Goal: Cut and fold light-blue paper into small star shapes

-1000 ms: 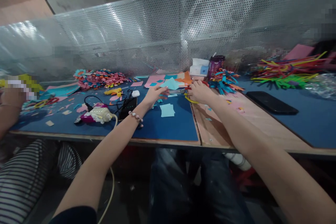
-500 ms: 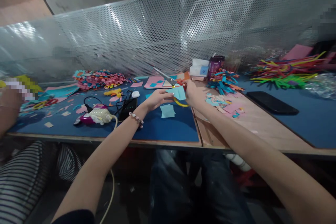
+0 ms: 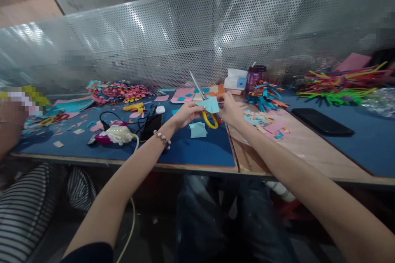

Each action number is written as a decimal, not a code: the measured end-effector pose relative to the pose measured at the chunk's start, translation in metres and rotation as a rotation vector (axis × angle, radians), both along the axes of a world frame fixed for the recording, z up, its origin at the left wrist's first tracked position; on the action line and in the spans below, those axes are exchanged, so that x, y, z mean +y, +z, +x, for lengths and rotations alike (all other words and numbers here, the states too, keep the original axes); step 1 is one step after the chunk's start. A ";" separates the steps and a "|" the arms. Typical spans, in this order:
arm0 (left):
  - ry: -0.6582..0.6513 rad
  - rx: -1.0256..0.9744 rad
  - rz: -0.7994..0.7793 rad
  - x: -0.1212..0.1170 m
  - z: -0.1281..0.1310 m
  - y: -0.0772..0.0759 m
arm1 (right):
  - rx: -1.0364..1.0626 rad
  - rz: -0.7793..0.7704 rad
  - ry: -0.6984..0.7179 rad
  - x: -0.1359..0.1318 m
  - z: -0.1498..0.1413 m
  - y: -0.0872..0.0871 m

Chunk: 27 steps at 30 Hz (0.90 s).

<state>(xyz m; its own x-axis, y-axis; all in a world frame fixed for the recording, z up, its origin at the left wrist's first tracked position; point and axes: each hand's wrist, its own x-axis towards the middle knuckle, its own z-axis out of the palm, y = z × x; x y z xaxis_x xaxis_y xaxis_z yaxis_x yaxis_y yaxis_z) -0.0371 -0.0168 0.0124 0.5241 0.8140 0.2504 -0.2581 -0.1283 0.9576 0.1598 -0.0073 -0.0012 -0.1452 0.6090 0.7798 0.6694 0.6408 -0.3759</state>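
Note:
My left hand (image 3: 189, 115) pinches a light blue paper square (image 3: 212, 104) at its left edge. At the paper's right edge is my right hand (image 3: 231, 109), its fingers closed together; what lies between them is too small to make out. Behind the paper are scissors (image 3: 196, 84), blades pointing up and left, with a yellow loop (image 3: 210, 121) and a red loop showing below. The paper hides their middle, and I cannot tell which hand bears them. More light blue paper squares (image 3: 198, 130) lie on the blue mat (image 3: 200, 154) just below my hands.
Behind the table stands a perforated metal screen (image 3: 185, 45). Left are a power adapter (image 3: 115, 134), a yellow glue gun (image 3: 133, 107) and a co-worker's hand (image 3: 12, 117). Right are paper scraps (image 3: 268, 125), a purple jar (image 3: 255, 79), a black phone (image 3: 322, 121) and colourful strips (image 3: 339, 82).
The scissors have swung more upright, and both handle loops now show below the paper. My right fingers have shifted from the red handle toward the paper's right edge.

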 end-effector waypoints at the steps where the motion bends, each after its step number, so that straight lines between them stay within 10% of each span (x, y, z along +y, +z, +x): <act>1: 0.006 -0.023 -0.009 0.000 0.000 0.001 | -0.027 0.048 -0.023 -0.005 0.001 0.004; 9: 0.091 -0.137 -0.119 0.004 -0.006 0.004 | -0.602 0.241 0.063 -0.036 -0.005 0.009; 27: 0.214 -0.323 -0.284 0.008 -0.006 0.007 | -0.619 0.520 -0.186 -0.042 -0.038 -0.006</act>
